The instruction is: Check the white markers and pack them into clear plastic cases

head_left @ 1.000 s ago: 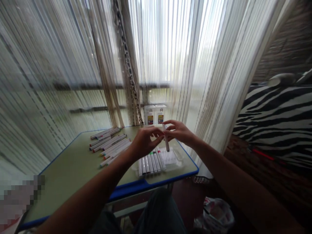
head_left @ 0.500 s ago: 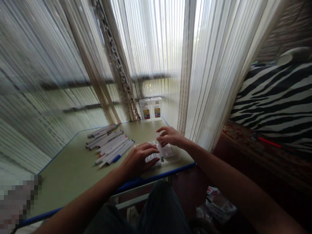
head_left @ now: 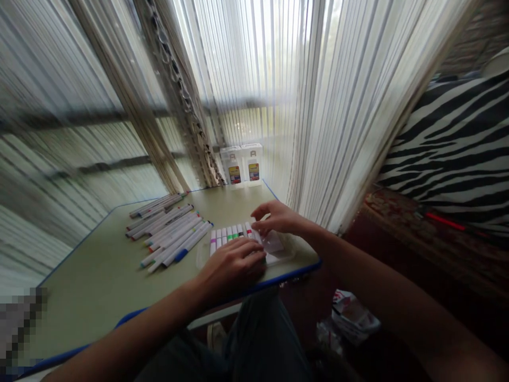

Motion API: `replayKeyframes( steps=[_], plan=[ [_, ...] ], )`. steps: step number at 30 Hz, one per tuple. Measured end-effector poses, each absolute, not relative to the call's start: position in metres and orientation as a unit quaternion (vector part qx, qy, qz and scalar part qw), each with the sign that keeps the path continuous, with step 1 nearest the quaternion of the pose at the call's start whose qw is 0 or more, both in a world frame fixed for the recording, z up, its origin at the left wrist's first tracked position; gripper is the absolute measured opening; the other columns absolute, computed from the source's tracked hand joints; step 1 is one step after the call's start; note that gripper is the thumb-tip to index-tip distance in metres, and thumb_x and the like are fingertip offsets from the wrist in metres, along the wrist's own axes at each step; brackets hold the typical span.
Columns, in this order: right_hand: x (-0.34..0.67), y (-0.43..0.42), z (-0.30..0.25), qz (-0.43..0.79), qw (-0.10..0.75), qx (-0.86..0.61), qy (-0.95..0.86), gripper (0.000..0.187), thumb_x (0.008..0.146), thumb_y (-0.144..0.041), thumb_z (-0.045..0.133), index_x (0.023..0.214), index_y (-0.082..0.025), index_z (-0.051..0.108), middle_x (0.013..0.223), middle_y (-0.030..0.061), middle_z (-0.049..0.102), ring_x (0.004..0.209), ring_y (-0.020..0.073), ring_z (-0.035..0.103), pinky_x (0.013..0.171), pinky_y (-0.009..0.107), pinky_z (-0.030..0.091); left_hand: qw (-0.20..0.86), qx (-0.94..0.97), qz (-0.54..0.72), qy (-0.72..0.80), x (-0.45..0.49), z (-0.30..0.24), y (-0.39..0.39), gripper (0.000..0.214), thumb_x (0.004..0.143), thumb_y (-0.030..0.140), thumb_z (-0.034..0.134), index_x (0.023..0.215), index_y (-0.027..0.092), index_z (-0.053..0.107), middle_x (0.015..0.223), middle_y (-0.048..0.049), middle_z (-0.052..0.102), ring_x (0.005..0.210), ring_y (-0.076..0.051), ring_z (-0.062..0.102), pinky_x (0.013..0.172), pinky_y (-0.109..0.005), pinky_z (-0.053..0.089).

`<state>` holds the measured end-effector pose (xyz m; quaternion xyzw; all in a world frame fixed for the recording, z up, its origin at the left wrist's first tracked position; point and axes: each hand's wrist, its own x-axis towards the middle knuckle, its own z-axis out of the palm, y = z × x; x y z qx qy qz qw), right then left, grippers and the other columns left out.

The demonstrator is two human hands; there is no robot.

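A clear plastic case (head_left: 287, 257) lies near the table's front right corner. White markers (head_left: 224, 235) with coloured bands lie side by side in its left part, and its right part shows a pale bare surface. My left hand (head_left: 237, 259) rests over the lower ends of the row, fingers stretched out to the right and fingertips by the rightmost marker. At that marker's far end, my right hand (head_left: 272, 218) has its thumb and fingers bent around the tip. Most of this marker is hidden behind my hands.
Loose markers (head_left: 170, 231) lie in a pile left of the case. Two clear cases with labels (head_left: 243, 165) stand at the table's back edge by the sheer curtain (head_left: 258, 69). The green table (head_left: 91, 281) has a blue edge. A plastic bag (head_left: 352, 318) lies on the floor.
The marker between my hands has gone down into the row in the case. My left hand has flattened over the row, and my right hand stays at the far end. The view has shifted slightly.
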<state>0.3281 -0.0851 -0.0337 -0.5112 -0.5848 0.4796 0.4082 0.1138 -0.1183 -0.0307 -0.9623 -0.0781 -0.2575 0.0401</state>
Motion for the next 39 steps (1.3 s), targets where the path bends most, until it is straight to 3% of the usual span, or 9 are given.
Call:
replayKeyframes(
  steps=[6,12,26,39],
  plan=[
    [0.335,-0.083,-0.026,0.386,0.329,-0.544,-0.668,0.030,0.068,-0.027,0.086,0.091,-0.010,0.077,0.074,0.0064,0.075,0.046,0.0090,0.058,0.041,0.022,0.047,0.042,-0.961,-0.264,-0.066,0.115,-0.034,-0.120,0.015,0.093,0.020,0.058,0.100,0.015,0.070,0.103,-0.0087,0.075,0.103,-0.023,0.070,0.092,-0.037,0.059],
    [0.341,-0.080,-0.018,0.326,0.287,-0.532,-0.727,0.033,0.062,-0.031,0.089,0.089,-0.014,0.080,0.089,0.0096,0.078,0.076,0.0178,0.069,0.067,0.028,0.053,0.021,-0.963,-0.259,-0.066,0.117,-0.034,-0.121,0.016,0.095,0.018,0.054,0.100,0.015,0.069,0.102,-0.0090,0.075,0.099,-0.021,0.071,0.089,-0.038,0.061],
    [0.343,-0.075,-0.020,0.342,0.236,-0.536,-0.734,0.041,0.065,-0.036,0.088,0.097,-0.012,0.079,0.082,0.0068,0.076,0.062,0.0118,0.061,0.059,0.025,0.047,0.005,-0.965,-0.254,-0.072,0.116,-0.034,-0.121,0.016,0.095,0.018,0.054,0.095,0.015,0.069,0.100,-0.0082,0.075,0.093,-0.020,0.072,0.086,-0.035,0.060],
    [0.344,-0.074,-0.020,0.363,0.221,-0.533,-0.732,0.042,0.068,-0.035,0.086,0.101,-0.011,0.078,0.085,0.0078,0.075,0.063,0.0118,0.061,0.059,0.025,0.048,-0.017,-0.971,-0.221,-0.085,0.118,-0.033,-0.120,0.020,0.097,0.018,0.049,0.097,0.017,0.069,0.094,-0.0088,0.071,0.093,-0.019,0.069,0.087,-0.035,0.057]
  ],
)
